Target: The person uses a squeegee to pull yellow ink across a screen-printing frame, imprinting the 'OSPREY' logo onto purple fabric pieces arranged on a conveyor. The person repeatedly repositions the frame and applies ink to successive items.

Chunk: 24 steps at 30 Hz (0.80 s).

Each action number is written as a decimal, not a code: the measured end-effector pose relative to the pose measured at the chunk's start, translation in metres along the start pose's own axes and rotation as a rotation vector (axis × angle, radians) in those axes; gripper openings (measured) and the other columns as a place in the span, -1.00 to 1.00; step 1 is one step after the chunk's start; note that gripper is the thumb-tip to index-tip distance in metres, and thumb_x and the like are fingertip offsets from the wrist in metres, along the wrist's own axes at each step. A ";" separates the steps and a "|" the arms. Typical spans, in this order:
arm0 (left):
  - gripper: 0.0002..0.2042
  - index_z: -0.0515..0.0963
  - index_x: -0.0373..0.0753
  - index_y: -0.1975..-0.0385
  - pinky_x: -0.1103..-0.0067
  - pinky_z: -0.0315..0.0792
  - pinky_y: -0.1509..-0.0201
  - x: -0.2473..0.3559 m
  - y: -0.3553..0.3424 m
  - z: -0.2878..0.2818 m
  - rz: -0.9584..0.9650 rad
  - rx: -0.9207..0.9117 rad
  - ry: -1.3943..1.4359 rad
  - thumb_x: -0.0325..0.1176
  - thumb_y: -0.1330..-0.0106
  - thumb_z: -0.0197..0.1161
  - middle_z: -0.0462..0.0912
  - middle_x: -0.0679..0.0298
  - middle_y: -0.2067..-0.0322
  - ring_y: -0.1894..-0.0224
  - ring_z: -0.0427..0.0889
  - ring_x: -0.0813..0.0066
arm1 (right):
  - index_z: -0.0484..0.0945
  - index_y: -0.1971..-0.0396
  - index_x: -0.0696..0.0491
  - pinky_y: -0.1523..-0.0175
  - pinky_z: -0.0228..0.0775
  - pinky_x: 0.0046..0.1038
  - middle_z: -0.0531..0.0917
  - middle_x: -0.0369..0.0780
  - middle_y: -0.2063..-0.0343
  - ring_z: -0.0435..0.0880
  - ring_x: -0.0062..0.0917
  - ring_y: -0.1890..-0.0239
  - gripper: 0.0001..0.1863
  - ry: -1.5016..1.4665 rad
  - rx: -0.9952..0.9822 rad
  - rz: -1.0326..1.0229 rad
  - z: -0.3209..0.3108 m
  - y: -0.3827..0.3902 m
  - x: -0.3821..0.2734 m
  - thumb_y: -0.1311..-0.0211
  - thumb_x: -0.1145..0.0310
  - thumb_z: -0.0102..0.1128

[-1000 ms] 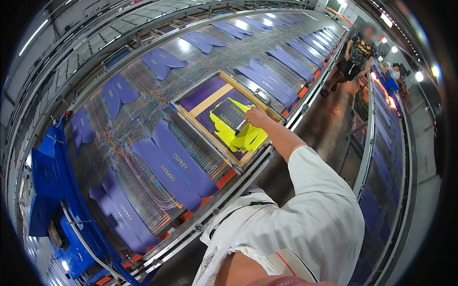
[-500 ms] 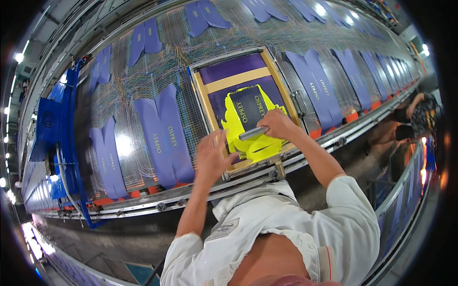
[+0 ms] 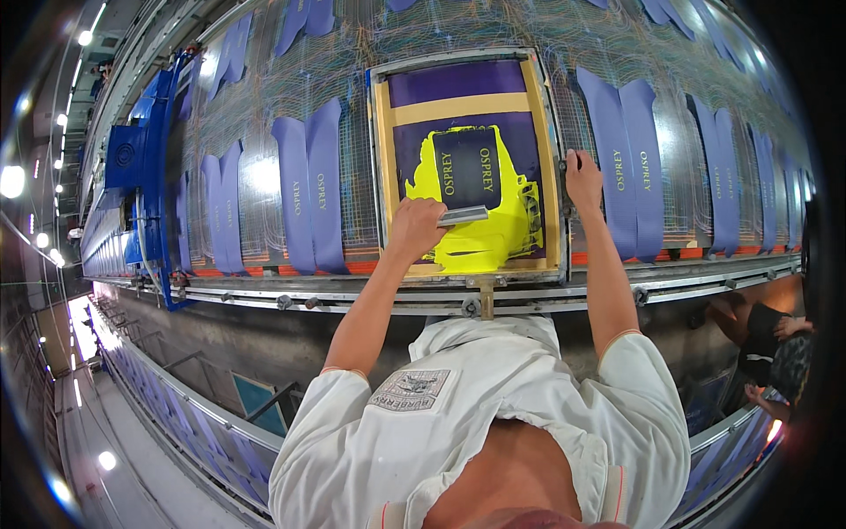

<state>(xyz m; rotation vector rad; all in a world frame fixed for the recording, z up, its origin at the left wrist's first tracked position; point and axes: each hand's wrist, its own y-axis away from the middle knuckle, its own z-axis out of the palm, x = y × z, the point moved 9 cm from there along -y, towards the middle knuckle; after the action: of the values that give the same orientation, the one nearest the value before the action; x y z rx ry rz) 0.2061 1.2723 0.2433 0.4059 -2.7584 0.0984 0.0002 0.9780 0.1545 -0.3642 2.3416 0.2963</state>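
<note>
My left hand [image 3: 418, 227] is closed around the left end of a squeegee [image 3: 463, 215], a short grey metal bar lying across the wet ink. Bright yellow ink [image 3: 476, 252] is spread thickly over a screen printing frame [image 3: 381, 167] with a dark purple mesh and a beige tape strip. Inside the ink, a dark rectangle [image 3: 470, 167] carries two lines of lettering. My right hand [image 3: 583, 183] is closed at the right side of the frame, its fingers curled by the metal edge; their exact grip is partly hidden.
Pairs of purple strips [image 3: 308, 189] with yellow lettering lie on the long printing table [image 3: 256, 132], left and right of the frame. A metal rail [image 3: 370, 298] runs along the near edge. A blue machine [image 3: 145, 176] stands at left; another person [image 3: 775, 344] is at far right.
The squeegee has passed from my right hand to my left. My right hand has moved to the frame's right side. The view has turned, and the frame now appears straighter.
</note>
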 end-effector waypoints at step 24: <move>-0.93 0.64 -0.09 0.49 0.27 0.37 0.26 -0.009 -0.098 -0.020 0.208 0.320 -0.086 -0.37 -0.02 0.37 0.68 0.27 0.47 0.38 0.62 0.18 | 0.63 0.30 0.14 0.24 0.42 -0.27 0.65 -0.05 0.50 0.63 -0.26 0.43 -0.66 -0.150 0.100 -0.100 -0.027 0.014 -0.024 -0.41 0.13 0.20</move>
<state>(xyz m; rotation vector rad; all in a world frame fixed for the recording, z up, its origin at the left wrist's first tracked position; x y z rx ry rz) 0.2497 1.1834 0.2607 0.2041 -2.8666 0.5918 -0.0052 0.9863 0.1919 -0.3953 2.1739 0.1526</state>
